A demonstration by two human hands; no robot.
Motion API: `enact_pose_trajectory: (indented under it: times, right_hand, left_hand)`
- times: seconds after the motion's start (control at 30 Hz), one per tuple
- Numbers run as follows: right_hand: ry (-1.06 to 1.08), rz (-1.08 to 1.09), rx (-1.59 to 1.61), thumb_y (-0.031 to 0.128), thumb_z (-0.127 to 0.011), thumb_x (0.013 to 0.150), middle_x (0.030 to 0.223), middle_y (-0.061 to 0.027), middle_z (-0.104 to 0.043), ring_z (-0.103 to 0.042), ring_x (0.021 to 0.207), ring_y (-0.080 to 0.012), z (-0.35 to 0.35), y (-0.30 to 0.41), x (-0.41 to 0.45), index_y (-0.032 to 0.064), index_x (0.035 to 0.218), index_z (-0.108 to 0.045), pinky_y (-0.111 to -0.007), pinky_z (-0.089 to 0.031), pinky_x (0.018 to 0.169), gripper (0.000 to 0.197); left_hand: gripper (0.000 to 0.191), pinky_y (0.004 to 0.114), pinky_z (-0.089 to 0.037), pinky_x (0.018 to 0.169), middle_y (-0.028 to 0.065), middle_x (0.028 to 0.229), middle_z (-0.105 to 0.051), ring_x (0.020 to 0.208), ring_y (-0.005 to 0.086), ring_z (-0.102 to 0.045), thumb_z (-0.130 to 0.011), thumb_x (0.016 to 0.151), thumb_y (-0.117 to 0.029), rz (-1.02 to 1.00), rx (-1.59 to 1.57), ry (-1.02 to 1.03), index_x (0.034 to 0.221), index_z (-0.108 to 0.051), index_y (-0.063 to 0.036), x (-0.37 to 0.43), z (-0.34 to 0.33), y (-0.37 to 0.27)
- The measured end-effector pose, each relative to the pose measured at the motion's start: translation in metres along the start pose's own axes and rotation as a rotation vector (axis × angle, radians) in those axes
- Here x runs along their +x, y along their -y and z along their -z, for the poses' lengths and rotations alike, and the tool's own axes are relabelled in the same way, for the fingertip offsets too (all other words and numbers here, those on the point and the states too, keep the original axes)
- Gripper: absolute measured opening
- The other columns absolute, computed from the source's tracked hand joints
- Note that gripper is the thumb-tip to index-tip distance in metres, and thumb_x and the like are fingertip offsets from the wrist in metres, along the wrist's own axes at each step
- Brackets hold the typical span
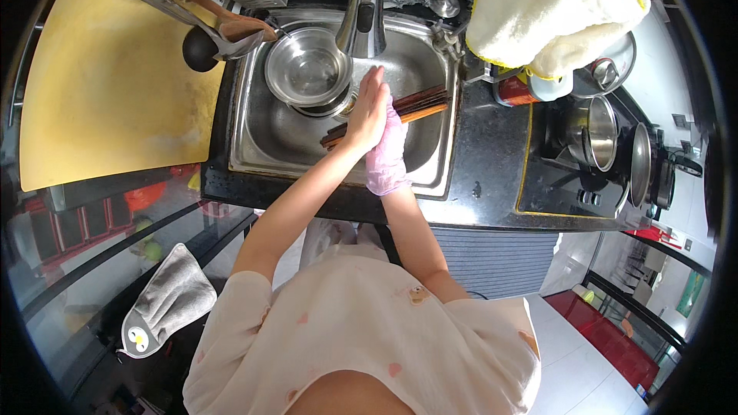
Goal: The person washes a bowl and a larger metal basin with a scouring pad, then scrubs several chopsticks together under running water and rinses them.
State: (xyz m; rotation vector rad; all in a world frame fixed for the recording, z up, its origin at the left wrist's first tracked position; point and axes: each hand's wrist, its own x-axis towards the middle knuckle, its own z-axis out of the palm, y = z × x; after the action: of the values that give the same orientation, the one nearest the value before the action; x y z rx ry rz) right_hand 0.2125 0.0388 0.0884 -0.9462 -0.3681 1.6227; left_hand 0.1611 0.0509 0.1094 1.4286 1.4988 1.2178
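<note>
Over the sink (277, 132), my left hand (369, 106) is bare and lies with its palm against my right hand (389, 144), fingers pointing toward the faucet. A thin pink disposable glove covers the right hand. A bundle of chopsticks (424, 104), dark with some orange-brown ones, runs crosswise through the pressed hands. The ends stick out on both sides; the middle is hidden by the hands. The faucet (360, 17) hangs just beyond my fingertips. To the left in the sink stands a metal bowl (308, 66) on top of another vessel.
A yellow cutting board (121, 92) is on the left, with a ladle (239, 46) and wooden spatula (245, 29) jutting over its edge. White cloths (548, 6) hang at the upper right. Pots (594, 132) stand by the cooktop (553, 184). A grey towel (173, 294) hangs lower left.
</note>
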Motion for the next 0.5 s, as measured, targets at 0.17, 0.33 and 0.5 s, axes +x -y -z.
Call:
enact_pose_trajectory:
  times: [0.17, 0.33, 0.5]
  right_hand:
    - [0.202, 0.054, -0.086, 0.045, -0.033, 0.079, 0.106, -0.0042, -0.042, -0.04, 0.096, -0.0149, -0.028, 0.033, -0.027, 0.0048, 0.109, -0.037, -0.026, -0.03, 0.083, 0.05]
    - [0.272, 0.122, 0.204, 0.044, -0.027, 0.08, 0.113, -0.0071, -0.038, -0.035, 0.105, -0.0177, -0.031, 0.047, -0.027, 0.0023, 0.113, -0.034, -0.03, -0.025, 0.09, 0.053]
    - [0.291, 0.239, -0.087, 0.022, -0.025, 0.083, 0.121, -0.0071, -0.03, -0.028, 0.111, -0.0164, -0.031, 0.044, -0.026, 0.0009, 0.117, -0.027, -0.027, -0.019, 0.093, 0.04]
  left_hand:
    - [0.046, 0.031, -0.016, 0.094, 0.0189, 0.122, -0.018, 0.115, 0.0279, -0.017, -0.02, 0.083, -0.026, -0.063, -0.125, -0.062, 0.118, -0.016, 0.0034, 0.007, 0.009, -0.031]
    - [0.05, 0.026, -0.01, 0.095, 0.0186, 0.126, -0.011, 0.117, 0.0245, -0.011, -0.019, 0.083, -0.028, -0.03, -0.229, 0.018, 0.12, -0.009, 0.0042, -0.001, 0.007, -0.04]
    - [0.051, 0.026, -0.01, 0.095, 0.0194, 0.125, -0.014, 0.117, 0.0242, -0.013, -0.018, 0.084, -0.03, -0.005, -0.254, 0.055, 0.119, -0.011, 0.0059, -0.017, 0.004, -0.033]
